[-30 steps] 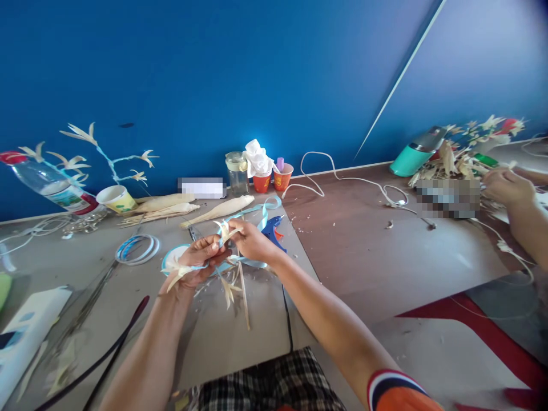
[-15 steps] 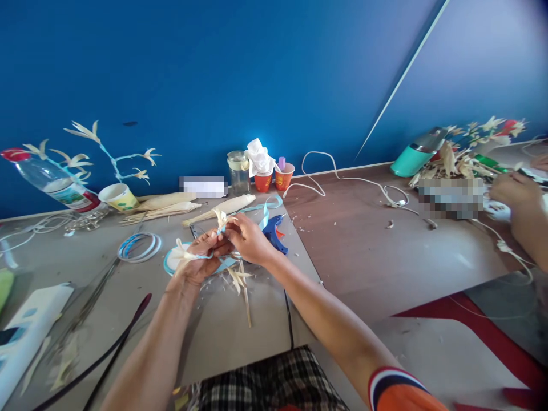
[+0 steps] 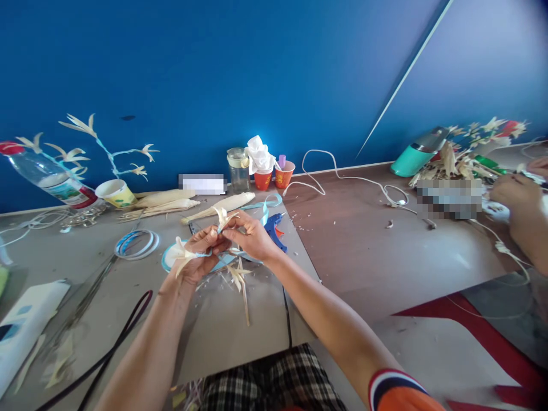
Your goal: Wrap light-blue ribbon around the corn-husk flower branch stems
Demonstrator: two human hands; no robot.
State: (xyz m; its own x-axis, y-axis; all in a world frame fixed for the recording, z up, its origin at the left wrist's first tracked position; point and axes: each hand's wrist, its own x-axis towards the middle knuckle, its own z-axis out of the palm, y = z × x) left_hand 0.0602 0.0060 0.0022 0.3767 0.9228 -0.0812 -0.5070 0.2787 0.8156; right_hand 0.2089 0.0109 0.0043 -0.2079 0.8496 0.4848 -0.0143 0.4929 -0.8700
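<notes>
My left hand (image 3: 201,257) is closed on a husk flower stem wrapped in light blue tape. One pale husk flower (image 3: 184,256) sticks out over that wrist, and a second husk flower (image 3: 222,219) rises between the fingertips of both hands. My right hand (image 3: 248,235) pinches at the base of this second flower; its fingertips are partly hidden. A loose husk flower (image 3: 238,276) with a thin stalk lies on the table below the hands. Behind my right hand rests a blue glue gun (image 3: 274,231), beside a curl of light blue ribbon (image 3: 266,208).
Tape rolls (image 3: 137,244), a white power strip (image 3: 32,331) and thin wires lie at left. A plastic bottle (image 3: 64,185) and a paper cup (image 3: 115,194) stand near taped flower branches. Dried husks (image 3: 222,206), a glass jar (image 3: 238,171) and red cups line the wall. Another person's hand (image 3: 516,194) works at right.
Both hands stay together at the second flower with only slight finger movement. The view has shifted a little, and the other person's hand at right has moved slightly.
</notes>
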